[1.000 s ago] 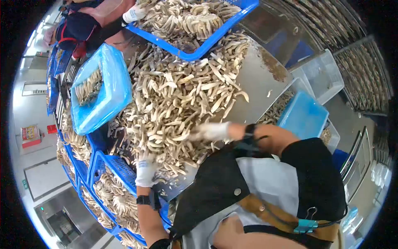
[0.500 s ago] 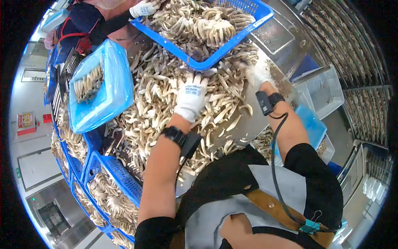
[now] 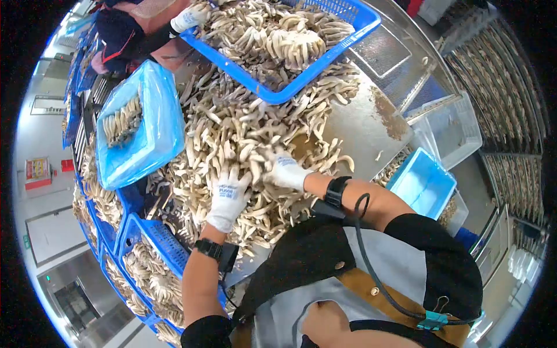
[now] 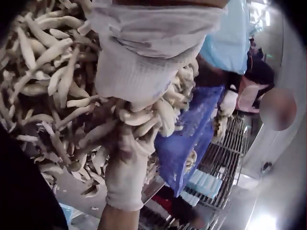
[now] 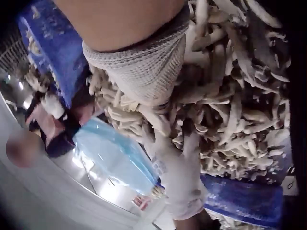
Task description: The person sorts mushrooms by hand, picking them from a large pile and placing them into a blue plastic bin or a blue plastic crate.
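Pale, elongated mushrooms (image 3: 243, 127) lie in a broad heap on the metal table. My gloved left hand (image 3: 228, 194) rests on the near part of the heap, fingers spread over the mushrooms, as the right wrist view also shows. Close beside it, my gloved right hand (image 3: 286, 171) reaches into the heap from the right. In the left wrist view, mushrooms lie around the thumb and fingers of this right hand (image 4: 127, 172). Its fingertips are blurred and partly hidden, so I cannot tell whether they grip any.
A blue basket (image 3: 272, 95) full of mushrooms stands at the far side, with another person's gloved hand (image 3: 191, 17) at it. A blue-lined tray (image 3: 159, 136) with a row of mushrooms is left. More filled baskets (image 3: 165, 240) line the left; a light-blue bin (image 3: 423, 182) stands right.
Half a second ago my left hand was at the far basket and my right at the heap's far right. Both have drawn back toward me and come together over the heap.
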{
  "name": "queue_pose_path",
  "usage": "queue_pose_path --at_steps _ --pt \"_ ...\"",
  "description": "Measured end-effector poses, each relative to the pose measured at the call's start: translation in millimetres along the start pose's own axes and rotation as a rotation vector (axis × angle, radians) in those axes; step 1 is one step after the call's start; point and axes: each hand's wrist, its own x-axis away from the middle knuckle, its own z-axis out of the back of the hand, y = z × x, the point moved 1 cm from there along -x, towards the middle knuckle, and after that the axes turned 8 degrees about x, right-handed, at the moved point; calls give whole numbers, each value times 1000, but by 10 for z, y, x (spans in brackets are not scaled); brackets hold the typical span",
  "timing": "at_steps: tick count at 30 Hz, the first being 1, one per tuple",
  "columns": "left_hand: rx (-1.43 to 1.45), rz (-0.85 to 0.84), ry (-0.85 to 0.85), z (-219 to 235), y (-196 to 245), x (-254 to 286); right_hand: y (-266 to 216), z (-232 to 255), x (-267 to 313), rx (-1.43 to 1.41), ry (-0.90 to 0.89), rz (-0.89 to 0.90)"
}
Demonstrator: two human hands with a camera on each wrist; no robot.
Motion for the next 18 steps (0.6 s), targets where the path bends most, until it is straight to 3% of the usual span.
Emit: queue_pose_path --at_steps 2,3,4,6,8,10,12,14,16,17,18 --pt "-20 -6 -64 33 46 276 -132 -7 138 -55 -89 -22" --pt "20 -67 53 48 74 388 -110 -8 176 -13 -124 31" --pt "90 -49 53 73 113 513 -70 6 207 29 -158 83" --pt "264 9 77 62 95 780 -67 374 359 53 -276 151" --pt "492 229 272 -87 -49 1301 497 598 400 -176 -368 277" --pt "623 457 503 -243 -145 1686 568 1136 698 -362 -376 -13" --pt "852 701 729 -510 -268 1992 1066 1266 943 -467 -170 -188" --pt "880 875 728 -768 -421 2219 1572 1304 1167 -197 9 -295" --pt "740 968 723 -1081 -600 2382 1879 1183 1379 -764 23 -526" --pt "1056 1013 749 -1472 -891 2519 2006 1103 1424 -1048 30 -638" --pt "809 821 609 -1311 -814 2456 2191 972 1398 -997 -40 -476"
